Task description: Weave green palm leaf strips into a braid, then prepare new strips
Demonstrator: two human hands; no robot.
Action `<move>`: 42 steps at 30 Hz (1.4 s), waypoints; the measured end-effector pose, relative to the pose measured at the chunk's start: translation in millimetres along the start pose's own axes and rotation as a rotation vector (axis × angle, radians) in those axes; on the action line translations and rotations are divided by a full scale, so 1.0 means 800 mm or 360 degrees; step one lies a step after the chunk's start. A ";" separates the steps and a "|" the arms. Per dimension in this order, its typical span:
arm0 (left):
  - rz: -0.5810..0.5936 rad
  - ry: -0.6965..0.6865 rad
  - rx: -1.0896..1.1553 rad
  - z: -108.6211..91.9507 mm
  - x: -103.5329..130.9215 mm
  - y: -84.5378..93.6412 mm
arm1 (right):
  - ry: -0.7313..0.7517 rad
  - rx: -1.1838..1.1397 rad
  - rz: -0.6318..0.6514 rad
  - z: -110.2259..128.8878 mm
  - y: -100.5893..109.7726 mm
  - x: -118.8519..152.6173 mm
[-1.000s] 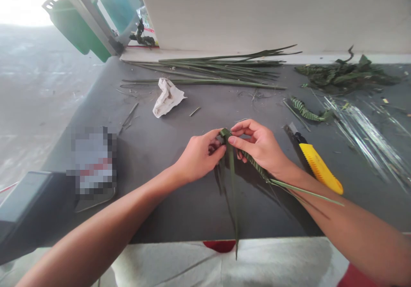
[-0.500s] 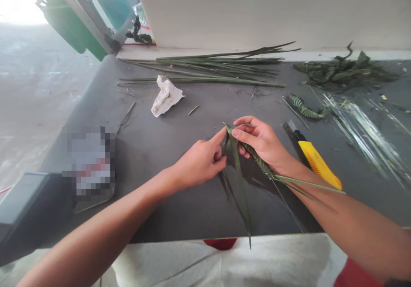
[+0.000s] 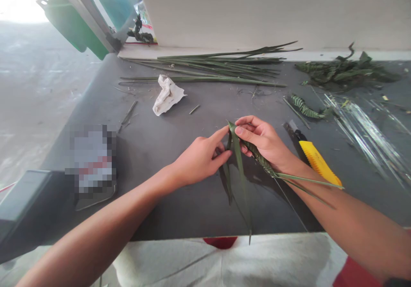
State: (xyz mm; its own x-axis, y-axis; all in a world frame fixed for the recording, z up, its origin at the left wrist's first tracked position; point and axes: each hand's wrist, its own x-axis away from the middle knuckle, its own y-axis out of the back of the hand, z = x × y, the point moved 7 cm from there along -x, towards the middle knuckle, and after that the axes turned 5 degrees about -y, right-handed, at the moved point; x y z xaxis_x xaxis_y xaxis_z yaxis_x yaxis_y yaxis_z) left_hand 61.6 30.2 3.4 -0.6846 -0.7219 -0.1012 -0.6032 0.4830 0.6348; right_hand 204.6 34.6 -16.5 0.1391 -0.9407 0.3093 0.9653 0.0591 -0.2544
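Note:
A woven green leaf piece [image 3: 260, 158] hangs from my right hand [image 3: 261, 139], whose thumb and fingers pinch its upper end. Thin stems trail from its lower end across my right forearm. Long flat leaf strips [image 3: 238, 158] drop from the pinched end over the table's front edge. My left hand [image 3: 205, 156] is at the left side of these strips, index fingertip touching the folded top and thumb against a strip; its other fingers are curled and partly hidden.
A yellow cutter [image 3: 319, 163] lies right of my right hand. Behind are crumpled white paper [image 3: 167, 95], long green leaves [image 3: 212, 79], a woven piece [image 3: 306, 107] and a leaf pile [image 3: 346, 71]. Clear strips [image 3: 369, 133] lie right; a blurred object [image 3: 93, 161] sits left.
My left thumb has moved up and right against a hanging strip. The strips have shifted slightly, while my right hand keeps its pinch on the woven piece.

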 end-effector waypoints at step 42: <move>-0.0302 0.0244 0.0173 0.014 0.003 0.011 | 0.0083 0.0172 -0.0004 0.000 0.000 0.002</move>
State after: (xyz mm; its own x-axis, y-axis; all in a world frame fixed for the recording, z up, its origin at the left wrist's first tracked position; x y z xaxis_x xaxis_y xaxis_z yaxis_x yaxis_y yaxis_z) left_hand 50.5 38.2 0.4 -0.4900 -0.8672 -0.0884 -0.7610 0.3761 0.5287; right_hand 204.5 33.0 -16.1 0.1276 -0.9569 0.2610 0.9842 0.0896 -0.1526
